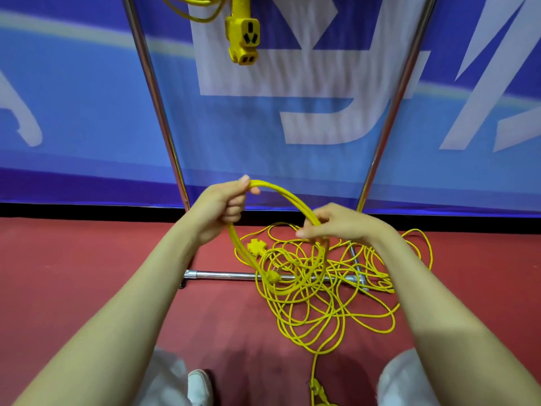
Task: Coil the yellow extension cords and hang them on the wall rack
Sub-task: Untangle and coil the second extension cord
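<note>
Yellow rubber extension cord (319, 291) sprawls tangled on the red floor below both hands; left hand (224, 208) clutches the gathered coil (285, 194), right hand (333, 222) pinches its near-side strands.

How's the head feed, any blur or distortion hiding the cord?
Head view: wide-angle bend bows the rack poles outward; banner lettering is streaked with blur; the coil and both hands, left and right, are sharp; lighting even, slight glare on the poles.

Head view, looking down, hands close.
</note>
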Available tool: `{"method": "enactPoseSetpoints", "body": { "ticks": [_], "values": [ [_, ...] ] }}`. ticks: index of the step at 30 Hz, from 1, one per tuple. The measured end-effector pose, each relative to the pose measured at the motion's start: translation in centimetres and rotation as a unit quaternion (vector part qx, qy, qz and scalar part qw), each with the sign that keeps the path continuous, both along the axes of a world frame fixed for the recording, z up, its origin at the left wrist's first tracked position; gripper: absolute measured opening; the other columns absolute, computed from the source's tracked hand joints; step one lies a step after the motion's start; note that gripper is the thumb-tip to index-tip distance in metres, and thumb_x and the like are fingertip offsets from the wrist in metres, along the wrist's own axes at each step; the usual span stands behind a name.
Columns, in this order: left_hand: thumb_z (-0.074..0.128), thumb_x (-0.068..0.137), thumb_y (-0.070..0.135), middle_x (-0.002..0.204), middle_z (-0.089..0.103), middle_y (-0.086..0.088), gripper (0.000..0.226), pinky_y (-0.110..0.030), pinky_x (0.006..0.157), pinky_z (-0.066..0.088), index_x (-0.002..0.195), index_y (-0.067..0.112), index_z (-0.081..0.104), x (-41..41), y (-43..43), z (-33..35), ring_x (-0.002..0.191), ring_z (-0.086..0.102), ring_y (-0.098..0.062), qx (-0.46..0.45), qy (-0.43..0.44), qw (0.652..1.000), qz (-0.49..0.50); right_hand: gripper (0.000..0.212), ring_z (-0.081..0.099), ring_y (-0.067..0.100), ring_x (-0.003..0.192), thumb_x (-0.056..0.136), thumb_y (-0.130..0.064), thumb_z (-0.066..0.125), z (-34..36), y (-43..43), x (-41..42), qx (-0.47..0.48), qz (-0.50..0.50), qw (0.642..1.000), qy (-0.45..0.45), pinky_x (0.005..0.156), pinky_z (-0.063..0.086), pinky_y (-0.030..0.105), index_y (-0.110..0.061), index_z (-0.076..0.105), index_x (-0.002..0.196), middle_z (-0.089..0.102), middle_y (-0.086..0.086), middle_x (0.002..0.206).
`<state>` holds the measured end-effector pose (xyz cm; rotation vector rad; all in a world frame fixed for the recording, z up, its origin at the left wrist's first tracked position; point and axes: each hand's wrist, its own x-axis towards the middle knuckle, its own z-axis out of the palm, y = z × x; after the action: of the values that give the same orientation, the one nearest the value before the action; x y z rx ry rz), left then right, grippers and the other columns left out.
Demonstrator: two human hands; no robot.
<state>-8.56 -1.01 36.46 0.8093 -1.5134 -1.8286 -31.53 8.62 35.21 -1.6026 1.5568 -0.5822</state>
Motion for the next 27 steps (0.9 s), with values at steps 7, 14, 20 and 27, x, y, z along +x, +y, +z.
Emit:
{"method": "enactPoseSetpoints", "body": {
  "ticks": [7, 14, 20, 27],
  "values": [
    [0.037, 0.103, 0.034, 0.048, 0.025, 0.010, 0.032, -0.015, 0.038, 0.016, 0.087, 0.013, 0.055, 1.8, -1.3, -0.7, 0.039, 0.018, -0.004, -0.025, -0.057, 0.998, 0.031, 0.014, 0.059, 0.015, 0.060, 0.097, -0.019, 0.050, -0.8, -0.2, -1.1, -0.027, -0.117, 0.959, -0.255, 0.063, 0.048, 0.026, -0.015, 0.055, 0.084, 0.053, -0.003, 0.064],
    [0.041, 0.099, 0.048, 0.050, 0.042, 0.003, 0.043, -0.019, 0.044, 0.032, 0.076, 0.016, 0.059, 1.2, -0.1, -2.1, 0.042, 0.036, -0.010, -0.211, -0.363, 0.906, -0.056, 0.019, 0.033, 0.005, 0.036, 0.096, -0.018, 0.054, -1.2, -1.2, -1.8, -0.191, -0.301, 0.901, -0.248, 0.043, 0.031, 0.018, -0.011, 0.060, 0.078, 0.038, -0.008, 0.049],
    [0.039, 0.097, 0.054, 0.049, 0.043, 0.005, 0.051, -0.021, 0.049, 0.035, 0.075, 0.014, 0.062, 1.7, -0.2, -2.1, 0.042, 0.038, -0.009, -0.220, -0.412, 0.883, -0.040, 0.017, 0.030, 0.009, 0.040, 0.085, -0.024, 0.070, -0.9, -0.7, -2.8, -0.209, -0.280, 0.924, -0.156, 0.042, 0.026, 0.020, -0.008, 0.069, 0.078, 0.034, -0.002, 0.049],
    [0.037, 0.094, 0.055, 0.069, 0.061, -0.005, 0.046, -0.022, 0.048, 0.041, 0.109, 0.017, 0.056, 1.6, 0.2, -3.0, 0.042, 0.048, -0.014, -0.108, -0.326, 0.932, -0.119, 0.013, 0.033, 0.006, 0.040, 0.092, -0.016, 0.059, -0.6, -0.6, -1.9, -0.186, -0.239, 0.927, -0.221, 0.048, 0.030, 0.021, -0.013, 0.065, 0.082, 0.042, -0.005, 0.056]
  ]
}}
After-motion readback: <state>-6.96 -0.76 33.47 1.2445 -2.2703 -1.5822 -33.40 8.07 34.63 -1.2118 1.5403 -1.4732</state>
